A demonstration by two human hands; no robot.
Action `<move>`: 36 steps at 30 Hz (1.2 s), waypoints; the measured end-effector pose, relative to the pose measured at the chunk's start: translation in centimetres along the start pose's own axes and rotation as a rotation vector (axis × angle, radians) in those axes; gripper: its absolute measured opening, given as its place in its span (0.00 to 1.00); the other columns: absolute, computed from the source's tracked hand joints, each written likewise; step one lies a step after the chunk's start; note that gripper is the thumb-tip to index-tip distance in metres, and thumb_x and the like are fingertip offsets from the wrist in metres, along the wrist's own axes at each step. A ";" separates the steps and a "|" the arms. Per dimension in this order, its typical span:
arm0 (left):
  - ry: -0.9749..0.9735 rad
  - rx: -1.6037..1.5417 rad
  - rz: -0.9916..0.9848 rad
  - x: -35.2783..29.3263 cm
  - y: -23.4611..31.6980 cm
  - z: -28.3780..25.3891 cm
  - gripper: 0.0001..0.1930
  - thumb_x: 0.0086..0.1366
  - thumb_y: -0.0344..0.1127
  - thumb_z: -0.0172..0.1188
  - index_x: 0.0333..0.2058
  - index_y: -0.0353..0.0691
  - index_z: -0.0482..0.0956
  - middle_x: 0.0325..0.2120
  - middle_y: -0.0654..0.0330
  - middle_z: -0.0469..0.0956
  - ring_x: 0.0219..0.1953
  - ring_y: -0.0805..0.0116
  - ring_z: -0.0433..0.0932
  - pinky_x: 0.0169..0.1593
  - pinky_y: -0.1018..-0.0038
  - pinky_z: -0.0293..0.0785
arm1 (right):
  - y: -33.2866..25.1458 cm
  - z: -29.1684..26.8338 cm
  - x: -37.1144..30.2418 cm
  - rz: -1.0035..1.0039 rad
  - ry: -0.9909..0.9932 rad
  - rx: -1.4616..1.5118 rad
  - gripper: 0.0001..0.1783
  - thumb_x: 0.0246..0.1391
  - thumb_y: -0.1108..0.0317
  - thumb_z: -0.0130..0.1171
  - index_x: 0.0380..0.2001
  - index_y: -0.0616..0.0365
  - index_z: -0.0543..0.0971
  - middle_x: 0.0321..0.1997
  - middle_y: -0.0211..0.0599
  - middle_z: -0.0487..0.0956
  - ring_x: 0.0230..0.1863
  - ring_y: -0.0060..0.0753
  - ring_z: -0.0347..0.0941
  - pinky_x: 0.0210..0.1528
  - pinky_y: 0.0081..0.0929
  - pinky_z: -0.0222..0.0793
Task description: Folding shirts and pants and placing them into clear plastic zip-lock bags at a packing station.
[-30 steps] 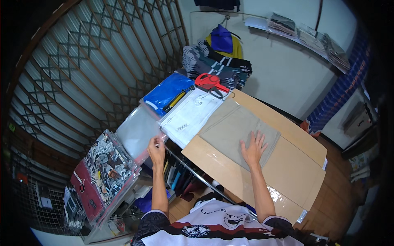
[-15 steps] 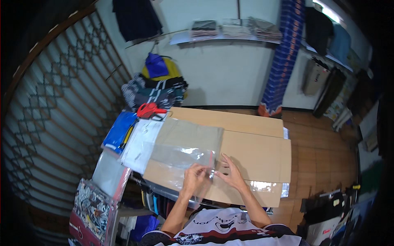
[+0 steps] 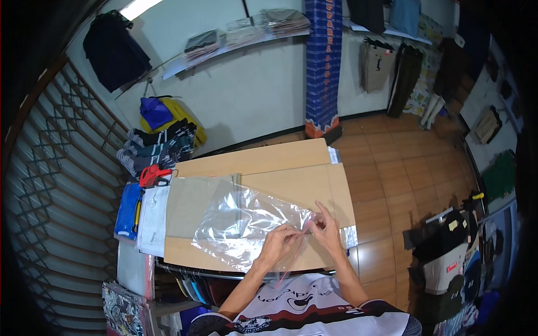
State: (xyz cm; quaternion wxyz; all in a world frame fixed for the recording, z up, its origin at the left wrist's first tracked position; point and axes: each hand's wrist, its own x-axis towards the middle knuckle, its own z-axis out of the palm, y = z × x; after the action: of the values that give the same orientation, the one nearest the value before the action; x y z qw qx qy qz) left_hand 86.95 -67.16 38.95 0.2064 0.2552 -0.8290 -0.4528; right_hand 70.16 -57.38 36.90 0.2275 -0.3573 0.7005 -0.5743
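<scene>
A clear plastic bag (image 3: 232, 215) with a pink strip along one edge spreads over the tabletop in front of me. My left hand (image 3: 277, 242) pinches its pink-edged side near the middle. Close beside it, my right hand (image 3: 327, 228) has thumb and fingers closed on the same edge, with one finger raised. Under the far left part of the bag lies a folded khaki garment (image 3: 190, 193), flat on the brown cardboard (image 3: 280, 176).
Left of the garment lie a white packet (image 3: 152, 218), a blue packet (image 3: 128, 210) and a red tape dispenser (image 3: 154, 176). Stacked clothes (image 3: 159, 145) stand beyond them. A folding metal gate (image 3: 61, 185) runs along the left; a patterned blue pillar (image 3: 323, 67) rises behind the table.
My view has turned to the right. The bag has moved right and spread out more, baring more of the khaki garment. My right hand has closed on the bag's edge.
</scene>
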 end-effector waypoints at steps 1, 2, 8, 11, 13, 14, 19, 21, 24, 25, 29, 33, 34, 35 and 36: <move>-0.024 0.017 0.016 0.3 0.3 0.5 0.12 0.60 0.22 0.63 0.42 0.39 0.86 0.35 0.53 0.82 0.35 0.56 0.82 0.39 0.66 0.79 | -0.4 -0.5 0.1 -0.016 0.097 0.023 0.22 0.54 0.75 0.63 0.54 0.57 0.80 0.39 0.49 0.85 0.39 0.39 0.84 0.41 0.31 0.79; -0.038 0.017 0.018 0.5 0.8 1.0 0.12 0.60 0.22 0.63 0.42 0.39 0.86 0.35 0.53 0.82 0.35 0.56 0.82 0.39 0.66 0.79 | 0.0 -1.3 0.4 -0.008 0.109 0.023 0.22 0.54 0.75 0.63 0.54 0.57 0.80 0.39 0.49 0.85 0.39 0.39 0.84 0.41 0.31 0.79; -0.134 0.061 -0.006 1.6 2.2 3.4 0.10 0.61 0.23 0.62 0.42 0.38 0.86 0.34 0.51 0.80 0.36 0.54 0.81 0.39 0.66 0.79 | 1.6 -5.6 1.1 -0.219 -0.002 -0.197 0.15 0.52 0.79 0.61 0.44 0.58 0.84 0.38 0.45 0.85 0.39 0.42 0.84 0.39 0.31 0.78; -0.121 0.038 0.019 1.7 2.3 4.2 0.14 0.60 0.22 0.59 0.45 0.37 0.84 0.35 0.51 0.80 0.36 0.54 0.81 0.41 0.66 0.79 | 1.9 -7.0 1.1 -0.189 0.052 -0.242 0.10 0.51 0.79 0.62 0.37 0.60 0.86 0.36 0.46 0.84 0.37 0.42 0.83 0.38 0.30 0.78; -0.166 0.044 -0.011 1.9 3.5 4.3 0.18 0.58 0.21 0.56 0.48 0.36 0.81 0.38 0.51 0.80 0.38 0.54 0.81 0.43 0.66 0.79 | 3.1 -8.3 1.1 -0.144 0.219 -0.203 0.07 0.51 0.77 0.63 0.35 0.62 0.85 0.33 0.46 0.84 0.35 0.41 0.83 0.37 0.29 0.77; -0.167 0.045 -0.012 2.0 3.5 4.5 0.18 0.58 0.21 0.56 0.48 0.36 0.81 0.38 0.51 0.80 0.38 0.54 0.81 0.43 0.66 0.79 | 3.6 -9.1 1.1 -0.143 0.219 -0.203 0.07 0.51 0.77 0.63 0.35 0.62 0.85 0.33 0.46 0.84 0.35 0.41 0.83 0.37 0.29 0.77; -0.212 0.109 -0.040 2.5 3.7 4.9 0.18 0.56 0.21 0.56 0.47 0.36 0.80 0.38 0.51 0.80 0.38 0.53 0.81 0.44 0.64 0.78 | 6.4 -13.0 1.0 -0.078 0.458 -0.147 0.05 0.51 0.78 0.64 0.33 0.66 0.85 0.30 0.42 0.84 0.30 0.28 0.80 0.34 0.24 0.74; -0.172 0.127 -0.017 3.3 2.5 5.2 0.17 0.56 0.22 0.57 0.45 0.36 0.80 0.38 0.52 0.80 0.38 0.53 0.81 0.44 0.64 0.78 | 6.6 -14.2 0.8 -0.015 0.531 -0.113 0.05 0.54 0.79 0.62 0.34 0.67 0.83 0.28 0.36 0.83 0.30 0.20 0.77 0.34 0.20 0.72; -0.081 0.219 0.020 5.6 1.5 5.2 0.13 0.57 0.23 0.59 0.43 0.36 0.80 0.37 0.52 0.80 0.37 0.54 0.81 0.42 0.64 0.78 | 8.0 -15.8 0.4 0.072 0.704 0.010 0.04 0.56 0.80 0.61 0.35 0.66 0.81 0.28 0.31 0.81 0.28 0.18 0.73 0.32 0.17 0.69; -0.022 0.294 0.030 6.8 1.5 5.3 0.11 0.58 0.25 0.61 0.41 0.36 0.80 0.37 0.53 0.81 0.37 0.54 0.81 0.41 0.64 0.77 | 8.1 -16.3 0.1 0.061 0.729 -0.022 0.03 0.58 0.80 0.59 0.37 0.65 0.79 0.30 0.29 0.79 0.29 0.16 0.72 0.32 0.15 0.68; 0.108 0.291 0.035 12.3 1.3 6.7 0.10 0.59 0.29 0.65 0.40 0.37 0.80 0.34 0.52 0.81 0.37 0.54 0.81 0.40 0.63 0.77 | 8.7 -16.6 -0.2 0.104 0.813 0.090 0.04 0.59 0.80 0.59 0.38 0.66 0.78 0.32 0.32 0.79 0.31 0.16 0.72 0.32 0.15 0.68; 0.101 0.250 0.022 18.7 0.0 8.9 0.11 0.60 0.35 0.68 0.38 0.36 0.80 0.31 0.51 0.82 0.35 0.53 0.82 0.39 0.63 0.77 | 10.0 -16.3 -0.2 0.140 0.869 0.234 0.03 0.60 0.81 0.57 0.37 0.65 0.76 0.30 0.31 0.80 0.31 0.16 0.74 0.33 0.17 0.70; 0.114 0.286 0.071 20.2 -0.1 9.3 0.11 0.61 0.36 0.68 0.37 0.36 0.81 0.29 0.51 0.83 0.33 0.54 0.82 0.39 0.63 0.77 | 10.2 -16.2 -0.2 0.149 0.884 0.266 0.03 0.59 0.80 0.59 0.37 0.65 0.76 0.29 0.31 0.80 0.31 0.16 0.73 0.33 0.17 0.70; 0.110 0.288 0.076 21.7 -0.5 9.6 0.11 0.61 0.36 0.68 0.37 0.36 0.81 0.29 0.51 0.83 0.33 0.54 0.82 0.39 0.63 0.77 | 11.0 -16.1 -0.3 0.149 0.890 0.268 0.03 0.59 0.80 0.59 0.37 0.65 0.76 0.29 0.31 0.80 0.31 0.16 0.73 0.33 0.17 0.70; 0.087 0.311 0.165 23.4 -0.7 9.9 0.11 0.61 0.37 0.68 0.36 0.37 0.81 0.30 0.50 0.83 0.34 0.51 0.82 0.39 0.60 0.77 | 12.1 -16.1 -0.5 0.153 0.808 0.201 0.04 0.58 0.80 0.62 0.36 0.64 0.77 0.29 0.31 0.80 0.31 0.16 0.73 0.33 0.17 0.70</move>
State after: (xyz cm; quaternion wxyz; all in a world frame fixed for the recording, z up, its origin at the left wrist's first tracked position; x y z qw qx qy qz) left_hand 63.11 -75.35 35.95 0.2366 0.2347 -0.8974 -0.2893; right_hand 55.83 -45.61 29.01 0.0102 -0.0264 0.6982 -0.7153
